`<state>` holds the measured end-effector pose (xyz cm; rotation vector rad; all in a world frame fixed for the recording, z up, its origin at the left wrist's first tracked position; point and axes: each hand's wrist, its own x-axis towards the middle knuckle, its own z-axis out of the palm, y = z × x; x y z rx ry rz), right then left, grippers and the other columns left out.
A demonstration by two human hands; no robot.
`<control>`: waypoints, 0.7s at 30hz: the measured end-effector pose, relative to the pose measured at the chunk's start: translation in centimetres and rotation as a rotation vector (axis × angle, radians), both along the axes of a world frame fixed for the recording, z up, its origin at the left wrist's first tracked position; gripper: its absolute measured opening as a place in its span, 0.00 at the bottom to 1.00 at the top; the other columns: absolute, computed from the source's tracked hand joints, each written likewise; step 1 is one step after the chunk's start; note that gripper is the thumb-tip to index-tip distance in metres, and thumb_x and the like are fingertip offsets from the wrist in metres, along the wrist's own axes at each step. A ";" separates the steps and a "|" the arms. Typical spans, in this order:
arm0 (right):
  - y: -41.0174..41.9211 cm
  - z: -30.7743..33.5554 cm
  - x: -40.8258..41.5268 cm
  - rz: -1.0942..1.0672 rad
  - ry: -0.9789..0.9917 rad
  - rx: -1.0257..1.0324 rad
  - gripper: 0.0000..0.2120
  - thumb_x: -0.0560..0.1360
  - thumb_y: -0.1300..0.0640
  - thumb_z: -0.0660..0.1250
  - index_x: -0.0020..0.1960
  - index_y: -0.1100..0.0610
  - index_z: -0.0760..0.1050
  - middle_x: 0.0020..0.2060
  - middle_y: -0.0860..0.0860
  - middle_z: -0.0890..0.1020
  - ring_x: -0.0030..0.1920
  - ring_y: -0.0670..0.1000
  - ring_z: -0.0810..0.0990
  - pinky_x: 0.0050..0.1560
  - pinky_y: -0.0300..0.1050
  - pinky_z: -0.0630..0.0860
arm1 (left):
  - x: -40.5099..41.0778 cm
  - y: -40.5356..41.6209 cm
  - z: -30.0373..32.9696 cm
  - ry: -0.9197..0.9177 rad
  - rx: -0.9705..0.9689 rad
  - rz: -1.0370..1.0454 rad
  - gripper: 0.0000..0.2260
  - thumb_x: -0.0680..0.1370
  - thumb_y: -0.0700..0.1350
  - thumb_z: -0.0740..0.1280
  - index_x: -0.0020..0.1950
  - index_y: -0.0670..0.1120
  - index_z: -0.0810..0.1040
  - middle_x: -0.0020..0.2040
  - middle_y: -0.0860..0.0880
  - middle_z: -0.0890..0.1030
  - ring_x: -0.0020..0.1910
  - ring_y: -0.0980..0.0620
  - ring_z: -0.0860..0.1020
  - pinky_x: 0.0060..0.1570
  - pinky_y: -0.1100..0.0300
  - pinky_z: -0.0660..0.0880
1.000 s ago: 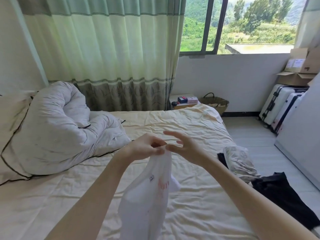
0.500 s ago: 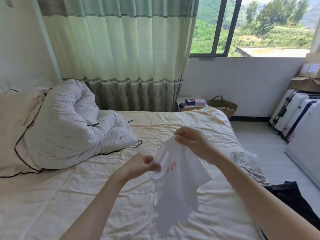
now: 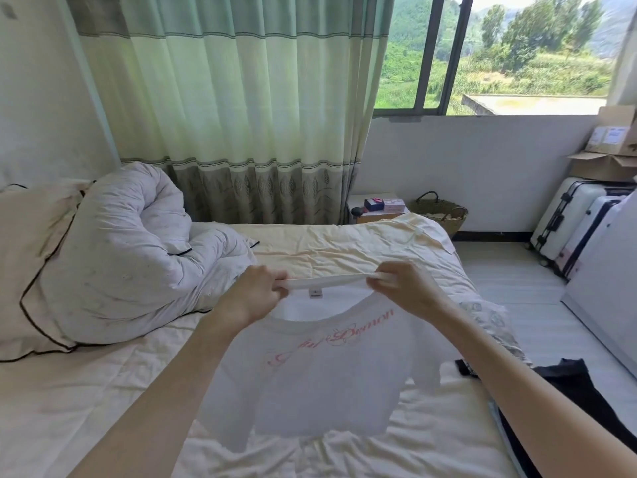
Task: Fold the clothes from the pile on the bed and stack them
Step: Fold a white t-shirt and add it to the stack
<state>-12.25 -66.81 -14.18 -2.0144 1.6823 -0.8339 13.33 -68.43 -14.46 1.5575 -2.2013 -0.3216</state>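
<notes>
Above the bed (image 3: 103, 391), the left hand (image 3: 256, 293) and right hand (image 3: 400, 288) are apart, each pinching an end of the white T-shirt's (image 3: 320, 384) collar, so it hangs spread over the sheet. Its pink script is faint, perhaps ending "Demon"; the neck tag (image 3: 316, 293) is unreadable. Right of the bed, dark clothes (image 3: 582, 391) are cut off by the frame.

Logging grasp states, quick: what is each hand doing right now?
Left hand: fingers pinch the white T-shirt at its collar.
Right hand: fingers pinch the same collar, other side.
</notes>
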 end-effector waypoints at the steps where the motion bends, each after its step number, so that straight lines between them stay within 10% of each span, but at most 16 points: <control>1: 0.0 0.2 -0.4 -0.013 -0.027 -0.004 0.10 0.75 0.56 0.68 0.34 0.50 0.74 0.33 0.47 0.77 0.35 0.47 0.74 0.34 0.41 0.68 | 0.6 0.0 0.1 -0.028 0.015 0.031 0.04 0.76 0.41 0.67 0.44 0.45 0.82 0.43 0.45 0.82 0.44 0.47 0.77 0.47 0.58 0.73; 9: 0.8 0.8 -3.4 -0.009 -0.303 0.201 0.15 0.74 0.61 0.69 0.30 0.53 0.73 0.28 0.47 0.72 0.30 0.45 0.69 0.24 0.27 0.61 | 3.0 1.5 0.6 0.509 0.466 0.113 0.06 0.75 0.38 0.69 0.39 0.45 0.78 0.36 0.50 0.79 0.35 0.57 0.76 0.40 0.66 0.74; 15: 2.4 0.0 -5.4 0.158 -0.748 0.616 0.04 0.66 0.59 0.72 0.36 0.58 0.77 0.34 0.53 0.80 0.34 0.49 0.79 0.35 0.39 0.78 | 3.6 3.7 -0.7 0.785 0.670 -0.062 0.11 0.72 0.47 0.69 0.46 0.39 0.78 0.39 0.49 0.77 0.40 0.54 0.74 0.42 0.63 0.71; 21: 5.6 -1.7 -6.7 0.089 -0.587 0.535 0.03 0.72 0.66 0.70 0.44 0.60 0.81 0.36 0.52 0.84 0.36 0.45 0.82 0.37 0.34 0.77 | 4.3 6.5 -1.8 0.593 0.690 -0.174 0.06 0.72 0.50 0.72 0.38 0.49 0.80 0.35 0.52 0.75 0.34 0.58 0.72 0.31 0.69 0.66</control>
